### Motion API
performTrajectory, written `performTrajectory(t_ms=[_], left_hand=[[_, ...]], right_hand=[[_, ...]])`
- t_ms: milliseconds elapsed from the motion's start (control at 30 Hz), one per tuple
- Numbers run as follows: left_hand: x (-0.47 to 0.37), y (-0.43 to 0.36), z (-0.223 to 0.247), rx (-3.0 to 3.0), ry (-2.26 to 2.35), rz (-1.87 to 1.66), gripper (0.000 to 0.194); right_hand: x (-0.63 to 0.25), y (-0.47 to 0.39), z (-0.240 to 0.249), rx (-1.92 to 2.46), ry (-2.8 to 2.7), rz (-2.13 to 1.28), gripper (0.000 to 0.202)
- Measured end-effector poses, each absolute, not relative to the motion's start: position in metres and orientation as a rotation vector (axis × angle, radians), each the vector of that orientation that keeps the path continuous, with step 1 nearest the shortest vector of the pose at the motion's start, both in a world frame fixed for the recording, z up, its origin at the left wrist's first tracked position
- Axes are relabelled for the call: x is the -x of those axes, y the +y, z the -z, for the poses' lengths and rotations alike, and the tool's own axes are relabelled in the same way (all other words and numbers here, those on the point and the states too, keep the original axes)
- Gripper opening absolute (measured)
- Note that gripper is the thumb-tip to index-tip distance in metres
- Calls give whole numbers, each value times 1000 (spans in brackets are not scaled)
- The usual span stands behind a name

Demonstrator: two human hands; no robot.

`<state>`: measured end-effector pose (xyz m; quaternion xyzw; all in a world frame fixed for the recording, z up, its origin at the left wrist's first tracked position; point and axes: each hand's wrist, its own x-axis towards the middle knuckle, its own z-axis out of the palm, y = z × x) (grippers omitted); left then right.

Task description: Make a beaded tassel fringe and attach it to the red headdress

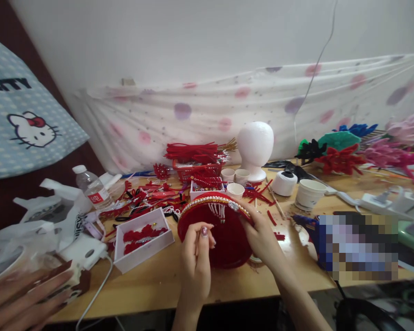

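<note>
A red, round headpiece [224, 248] with a string of pearls and gold trim along its rim is held up above the table's front. My right hand [258, 230] grips its right edge, thumb on the inner side. Short white bead strands [218, 211] hang inside from the top rim. In front of the red hollow is my left hand [197, 253], fingers curled in and thumb up against them. What its fingertips hold, if anything, is too small to make out. A white box [143, 262] with red trimmings [138, 240] lies to the left.
Another person's hand [31, 299] reaches in at the lower left, near a white device [86, 250] with a cable. Behind stand a foam head [255, 147], paper cups [235, 190], a thread spool [284, 184], a water bottle [93, 188] and a red basket [196, 170].
</note>
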<state>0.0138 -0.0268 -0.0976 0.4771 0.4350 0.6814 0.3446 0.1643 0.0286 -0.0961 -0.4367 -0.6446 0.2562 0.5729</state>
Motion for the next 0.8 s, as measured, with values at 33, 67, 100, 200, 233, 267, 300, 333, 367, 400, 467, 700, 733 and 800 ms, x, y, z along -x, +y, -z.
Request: performTrajectory(t_ms=[33,67,100,200,233,267,300,333,367,400,467,700,733,800], left_hand=[[-9,-28,104,-1230,1175,-1754,30],[-2,-28,111,-1229,1220,-1730,31],[7,-28,118,-1232,1260,-1707,31],[48,-26,134,-1097,1500,-1879,29],[64,-26,137,-989,1535,-2003,26],[80,-26,138,-850,1510,-2165,23],[95,-27,137,-699,1453,-2328,21],[107,-29,136,-624,1445,-2409,19],[117,-31,133,-547,1446,-2475,18],[124,-34,130,-435,1420,-2535,16],[126,-39,125,-293,1374,-2627,15],[49,-46,138,-533,1324,-2331,23],[34,-47,140,-609,1375,-2247,24],[5,-48,144,-765,1369,-2069,26]], right_hand=[[-165,29,96,1026,-1504,-601,49],[-166,30,97,1030,-1497,-603,48],[-166,30,97,1036,-1491,-606,48],[-167,32,97,1049,-1486,-612,46],[-166,32,97,1051,-1489,-610,45],[-166,32,97,1051,-1492,-607,45],[-166,32,97,1051,-1493,-604,45],[-166,32,97,1053,-1492,-601,45],[-165,31,96,1056,-1493,-598,45],[-165,31,96,1062,-1496,-597,45],[-166,30,94,1077,-1510,-603,46],[-174,23,96,1130,-1470,-742,63],[-175,20,99,1110,-1428,-718,61],[-176,9,106,1054,-1339,-565,51]])
